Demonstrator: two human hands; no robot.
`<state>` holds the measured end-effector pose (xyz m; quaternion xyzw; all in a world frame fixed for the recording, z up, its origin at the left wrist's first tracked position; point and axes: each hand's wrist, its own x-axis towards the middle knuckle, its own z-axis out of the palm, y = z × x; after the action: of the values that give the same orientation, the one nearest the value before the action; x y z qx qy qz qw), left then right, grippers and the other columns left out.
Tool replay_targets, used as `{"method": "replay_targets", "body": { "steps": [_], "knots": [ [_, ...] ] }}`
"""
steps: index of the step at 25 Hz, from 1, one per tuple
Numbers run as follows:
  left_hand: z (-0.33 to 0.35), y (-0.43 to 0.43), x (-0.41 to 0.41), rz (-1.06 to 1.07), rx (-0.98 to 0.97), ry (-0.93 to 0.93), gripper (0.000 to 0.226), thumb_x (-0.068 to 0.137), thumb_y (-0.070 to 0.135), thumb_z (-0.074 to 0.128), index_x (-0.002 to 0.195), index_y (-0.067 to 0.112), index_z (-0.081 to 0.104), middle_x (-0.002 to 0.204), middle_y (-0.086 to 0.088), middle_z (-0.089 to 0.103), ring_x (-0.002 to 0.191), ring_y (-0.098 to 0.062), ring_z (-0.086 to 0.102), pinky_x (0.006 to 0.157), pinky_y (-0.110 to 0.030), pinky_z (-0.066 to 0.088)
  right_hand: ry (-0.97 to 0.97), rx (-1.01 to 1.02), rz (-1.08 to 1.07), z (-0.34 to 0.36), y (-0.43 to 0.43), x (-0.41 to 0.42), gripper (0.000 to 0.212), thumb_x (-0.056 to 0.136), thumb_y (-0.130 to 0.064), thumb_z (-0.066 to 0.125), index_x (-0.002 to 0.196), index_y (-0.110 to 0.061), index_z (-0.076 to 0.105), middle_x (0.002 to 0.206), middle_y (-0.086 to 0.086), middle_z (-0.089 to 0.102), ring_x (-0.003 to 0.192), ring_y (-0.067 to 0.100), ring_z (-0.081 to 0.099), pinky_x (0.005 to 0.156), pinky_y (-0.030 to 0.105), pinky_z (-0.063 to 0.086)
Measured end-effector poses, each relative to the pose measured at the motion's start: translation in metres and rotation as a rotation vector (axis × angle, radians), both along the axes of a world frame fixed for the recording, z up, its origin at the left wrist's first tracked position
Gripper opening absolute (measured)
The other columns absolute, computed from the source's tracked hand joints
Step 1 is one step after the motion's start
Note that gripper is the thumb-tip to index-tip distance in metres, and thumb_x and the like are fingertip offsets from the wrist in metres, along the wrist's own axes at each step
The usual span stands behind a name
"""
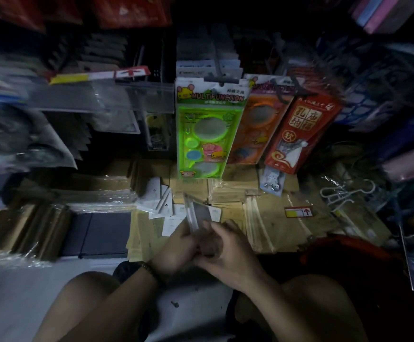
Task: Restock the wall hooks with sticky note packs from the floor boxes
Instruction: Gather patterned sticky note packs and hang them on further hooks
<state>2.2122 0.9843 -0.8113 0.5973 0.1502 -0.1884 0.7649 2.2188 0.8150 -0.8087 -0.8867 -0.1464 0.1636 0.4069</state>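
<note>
Both my hands meet low in the middle of the head view, over the floor boxes. My left hand (176, 248) and my right hand (225, 245) together grip a small stack of flat packs in clear sleeves (198, 213), fanned upward between them. More white packs (159, 201) lie loose on the brown cardboard boxes (270, 218) just beyond. Above hangs a green "Multifunction" pack (206, 129) on a wall hook (217, 67), with an orange pack (257, 124) and a red pack (299, 129) to its right.
Shrink-wrapped brown bundles (28, 228) and a dark folder (97, 233) lie at the left. A red basket rim (344, 245) sits at the right beside white hangers (341, 193). Cluttered shelves close in on both sides. My bare knees frame the bottom.
</note>
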Motion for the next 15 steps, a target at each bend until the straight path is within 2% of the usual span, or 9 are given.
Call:
{"method": "replay_targets", "body": {
  "steps": [1,3,4,6,8,10,12,13,15],
  "knots": [
    [-0.001,0.004,-0.002,0.039,-0.029,0.025,0.027,0.110,0.012,0.055,0.130,-0.004,0.063,0.118,-0.021,0.077,0.108,-0.035,0.077,0.089,-0.044,0.064,-0.014,-0.011,0.032,0.000,-0.002,0.000,0.072,0.077,-0.056,0.080,0.144,-0.042,0.058,0.124,-0.017,0.049,0.120,-0.001,0.057,0.100,0.018,0.049],
    [0.000,0.012,-0.005,0.011,-0.091,0.067,0.032,0.109,0.016,0.058,0.136,0.000,0.062,0.126,-0.025,0.074,0.117,-0.044,0.072,0.103,-0.063,0.056,-0.054,0.060,-0.038,0.006,-0.008,0.001,0.054,0.089,-0.045,0.078,0.140,-0.041,0.063,0.124,-0.014,0.045,0.123,0.003,0.054,0.100,0.013,0.043],
    [0.001,0.015,-0.007,-0.027,-0.108,0.060,0.035,0.107,0.017,0.062,0.139,0.001,0.061,0.130,-0.026,0.072,0.119,-0.047,0.070,0.106,-0.067,0.053,-0.073,0.094,-0.110,0.006,-0.012,0.004,0.048,0.093,-0.037,0.078,0.138,-0.039,0.063,0.124,-0.014,0.045,0.123,0.004,0.055,0.099,0.010,0.042],
    [0.002,0.018,-0.013,-0.080,-0.096,0.037,0.040,0.104,0.017,0.067,0.142,0.003,0.060,0.132,-0.026,0.071,0.120,-0.047,0.070,0.105,-0.068,0.052,-0.062,0.104,-0.189,0.009,-0.017,0.010,0.062,0.093,-0.035,0.079,0.149,-0.040,0.053,0.131,-0.017,0.045,0.121,-0.003,0.054,0.095,0.011,0.047],
    [0.004,0.022,-0.019,-0.081,-0.079,0.045,0.043,0.102,0.016,0.071,0.142,0.005,0.059,0.132,-0.024,0.072,0.121,-0.046,0.070,0.104,-0.071,0.051,-0.018,0.129,-0.167,0.009,-0.022,0.016,0.076,0.088,-0.035,0.083,0.154,-0.044,0.047,0.136,-0.022,0.047,0.115,-0.008,0.055,0.089,0.017,0.054],
    [0.006,0.025,-0.024,-0.061,-0.063,0.052,0.043,0.100,0.016,0.073,0.140,0.005,0.060,0.130,-0.023,0.073,0.120,-0.046,0.071,0.104,-0.074,0.050,-0.001,0.184,-0.154,0.011,-0.024,0.020,0.069,0.084,-0.028,0.087,0.146,-0.038,0.059,0.133,-0.020,0.055,0.109,-0.006,0.059,0.084,0.019,0.056],
    [0.013,0.026,-0.029,-0.044,-0.031,0.049,0.043,0.098,0.017,0.075,0.137,0.003,0.062,0.126,-0.023,0.075,0.117,-0.045,0.073,0.103,-0.075,0.050,0.038,0.267,-0.256,0.011,-0.024,0.019,0.049,0.081,-0.014,0.089,0.124,-0.026,0.071,0.117,-0.013,0.070,0.095,-0.005,0.066,0.072,0.017,0.056],
    [0.016,0.025,-0.031,-0.043,-0.032,0.043,0.044,0.098,0.018,0.077,0.136,0.003,0.063,0.126,-0.022,0.075,0.117,-0.045,0.073,0.104,-0.074,0.049,0.054,0.299,-0.341,0.010,-0.024,0.019,0.039,0.079,-0.009,0.089,0.112,-0.022,0.073,0.105,-0.008,0.075,0.086,-0.002,0.070,0.069,0.019,0.057],
    [0.020,0.022,-0.036,-0.016,-0.083,0.034,0.051,0.092,0.019,0.082,0.138,0.004,0.063,0.129,-0.023,0.074,0.121,-0.049,0.069,0.108,-0.073,0.047,0.100,0.377,-0.535,0.003,-0.026,0.019,0.025,0.080,-0.008,0.090,0.095,-0.016,0.071,0.088,0.002,0.078,0.071,0.010,0.074,0.065,0.033,0.060]
  ]
}}
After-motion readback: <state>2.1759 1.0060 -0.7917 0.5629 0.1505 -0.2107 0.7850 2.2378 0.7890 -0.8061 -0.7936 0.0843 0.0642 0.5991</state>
